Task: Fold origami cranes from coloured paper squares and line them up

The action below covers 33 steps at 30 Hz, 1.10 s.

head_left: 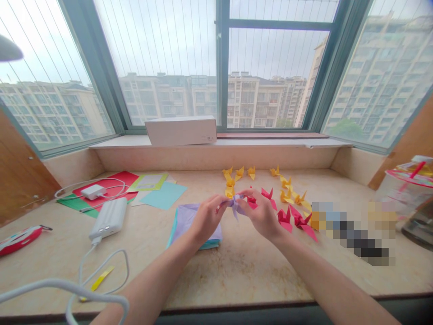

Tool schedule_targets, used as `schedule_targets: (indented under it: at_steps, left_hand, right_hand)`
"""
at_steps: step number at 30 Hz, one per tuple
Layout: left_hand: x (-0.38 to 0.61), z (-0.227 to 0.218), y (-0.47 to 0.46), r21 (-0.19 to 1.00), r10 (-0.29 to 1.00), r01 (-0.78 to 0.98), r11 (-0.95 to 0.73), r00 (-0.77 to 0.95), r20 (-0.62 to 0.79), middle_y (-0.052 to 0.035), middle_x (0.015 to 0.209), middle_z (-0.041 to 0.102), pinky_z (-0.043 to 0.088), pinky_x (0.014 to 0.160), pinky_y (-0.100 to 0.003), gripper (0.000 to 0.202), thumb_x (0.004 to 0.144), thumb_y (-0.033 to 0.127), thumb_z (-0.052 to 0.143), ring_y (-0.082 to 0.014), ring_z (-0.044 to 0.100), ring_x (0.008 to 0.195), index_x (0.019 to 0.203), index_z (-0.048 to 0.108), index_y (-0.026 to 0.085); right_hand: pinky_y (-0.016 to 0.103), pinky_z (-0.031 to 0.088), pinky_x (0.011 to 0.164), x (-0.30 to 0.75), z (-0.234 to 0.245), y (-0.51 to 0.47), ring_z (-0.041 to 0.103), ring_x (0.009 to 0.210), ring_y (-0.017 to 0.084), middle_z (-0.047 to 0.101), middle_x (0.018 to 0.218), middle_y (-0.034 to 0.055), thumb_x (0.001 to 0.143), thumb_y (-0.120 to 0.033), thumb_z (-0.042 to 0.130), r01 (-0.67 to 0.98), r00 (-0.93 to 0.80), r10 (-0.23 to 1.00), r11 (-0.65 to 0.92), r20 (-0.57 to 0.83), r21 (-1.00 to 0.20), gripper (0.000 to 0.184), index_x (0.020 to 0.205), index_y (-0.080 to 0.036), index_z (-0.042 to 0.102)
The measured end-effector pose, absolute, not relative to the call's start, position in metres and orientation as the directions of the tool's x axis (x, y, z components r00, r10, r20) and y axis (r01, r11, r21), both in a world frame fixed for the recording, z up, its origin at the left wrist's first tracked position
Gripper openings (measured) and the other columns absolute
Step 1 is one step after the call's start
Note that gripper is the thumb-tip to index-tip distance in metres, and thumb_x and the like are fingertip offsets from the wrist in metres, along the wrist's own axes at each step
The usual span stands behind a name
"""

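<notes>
A small lavender origami crane (238, 205) is held up between my two hands above the stone counter. My left hand (210, 213) pinches its left side, and my right hand (261, 211) grips the other side between thumb and fingers. Beneath my left hand lies a stack of lavender and blue paper sheets (181, 225), partly covered by the hand. Behind and to the right of my hands stand several yellow paper cranes (251, 173) and several red paper cranes (301, 219); my right hand hides some of the red ones.
On the left lie a white power bank (108, 218) with a cable, a charger (93, 192), colored sheets (165, 195), a yellow strip (102, 278) and a red-and-white object (20, 240). A white box (181, 131) sits on the window ledge. Plastic cup (402, 189) at right, near a blurred patch.
</notes>
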State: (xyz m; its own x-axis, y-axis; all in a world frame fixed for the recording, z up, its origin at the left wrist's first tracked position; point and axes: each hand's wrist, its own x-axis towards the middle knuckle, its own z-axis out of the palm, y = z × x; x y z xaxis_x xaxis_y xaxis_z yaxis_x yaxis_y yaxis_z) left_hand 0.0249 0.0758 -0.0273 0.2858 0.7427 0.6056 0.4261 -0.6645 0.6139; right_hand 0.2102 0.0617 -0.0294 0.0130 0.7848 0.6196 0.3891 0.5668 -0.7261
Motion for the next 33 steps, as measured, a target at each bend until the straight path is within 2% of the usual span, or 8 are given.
schedule_targets:
  at_steps: [8,13,18,21,24,26,30,33]
  left_hand:
    - [0.022,-0.025,0.075,0.584,0.731,0.448,-0.677,0.319,0.603,-0.0033,0.087,0.069,0.047,0.074,-0.026,0.02,0.095,0.028,0.05,-0.0162,0.062,0.078,0.094,0.069,0.022]
    - [0.025,-0.023,0.075,0.671,0.751,0.339,-0.659,0.259,0.607,-0.0042,0.09,0.068,0.049,0.074,-0.027,0.022,0.094,0.031,0.05,-0.0159,0.064,0.079,0.092,0.07,0.021]
    - [0.027,-0.029,0.083,0.843,0.862,0.18,-0.506,0.074,0.502,-0.0038,0.092,0.066,0.052,0.065,-0.026,0.024,0.087,0.039,0.061,-0.0148,0.066,0.072,0.102,0.061,0.02]
    - [0.024,-0.029,0.086,0.883,0.892,0.169,-0.437,-0.048,0.45,-0.0008,0.086,0.063,0.049,0.057,-0.024,0.033,0.08,0.041,0.069,-0.0122,0.063,0.063,0.1,0.054,0.02]
    - [0.024,-0.026,0.084,0.899,0.922,0.214,-0.383,0.031,0.385,0.0031,0.065,0.058,0.044,0.051,-0.021,0.029,0.083,0.044,0.064,-0.0115,0.059,0.054,0.081,0.053,0.018]
    - [0.026,-0.025,0.081,0.905,0.925,0.196,-0.378,0.125,0.359,0.0006,0.065,0.061,0.046,0.054,-0.023,0.031,0.086,0.046,0.061,-0.0131,0.062,0.057,0.08,0.057,0.016]
    - [0.032,-0.023,0.077,0.941,0.919,0.0,-0.339,0.215,0.331,-0.0075,0.089,0.071,0.054,0.068,-0.03,0.039,0.085,0.048,0.063,-0.0164,0.068,0.071,0.104,0.06,0.014]
    - [0.033,-0.022,0.076,0.945,0.912,-0.138,-0.295,0.255,0.322,-0.009,0.094,0.072,0.055,0.076,-0.032,0.044,0.085,0.049,0.064,-0.018,0.069,0.08,0.112,0.057,0.014]
  right_hand:
    - [0.035,0.055,0.072,0.215,-0.033,0.077,0.07,0.075,0.021,0.071,0.077,0.0037,0.081,-0.045,0.068,0.041,0.196,0.859,0.474,0.473,-0.879,0.033,0.1,-0.021,0.055]
    - [0.033,0.057,0.066,0.216,-0.03,0.08,0.071,0.068,0.02,0.073,0.075,0.0011,0.077,-0.045,0.072,-0.165,0.175,0.906,0.414,0.386,-0.895,0.046,0.11,-0.022,0.048]
    - [0.034,0.057,0.072,0.216,-0.031,0.078,0.071,0.075,0.02,0.074,0.081,0.0056,0.078,-0.045,0.071,-0.037,0.219,0.885,0.428,0.411,-0.903,0.032,0.094,-0.019,0.064]
    - [0.037,0.057,0.078,0.216,-0.033,0.077,0.072,0.082,0.022,0.076,0.089,0.0074,0.081,-0.043,0.069,0.035,0.26,0.872,0.422,0.416,-0.906,0.033,0.102,-0.018,0.069]
    - [0.042,0.056,0.086,0.215,-0.036,0.074,0.071,0.092,0.024,0.076,0.098,0.0077,0.085,-0.043,0.065,0.106,0.251,0.85,0.452,0.463,-0.886,0.037,0.114,-0.02,0.069]
    - [0.044,0.054,0.092,0.213,-0.036,0.07,0.069,0.101,0.025,0.075,0.106,0.0065,0.087,-0.041,0.063,0.142,0.212,0.827,0.501,0.521,-0.854,0.034,0.115,-0.023,0.07]
    - [0.045,0.051,0.099,0.208,-0.032,0.06,0.066,0.11,0.024,0.073,0.113,0.0039,0.091,-0.031,0.059,0.211,-0.001,0.74,0.658,0.673,-0.723,0.023,0.11,-0.028,0.073]
    - [0.045,0.05,0.101,0.207,-0.027,0.054,0.063,0.116,0.023,0.072,0.117,0.0041,0.092,-0.022,0.057,0.252,-0.207,0.623,0.779,0.754,-0.574,0.024,0.11,-0.029,0.072]
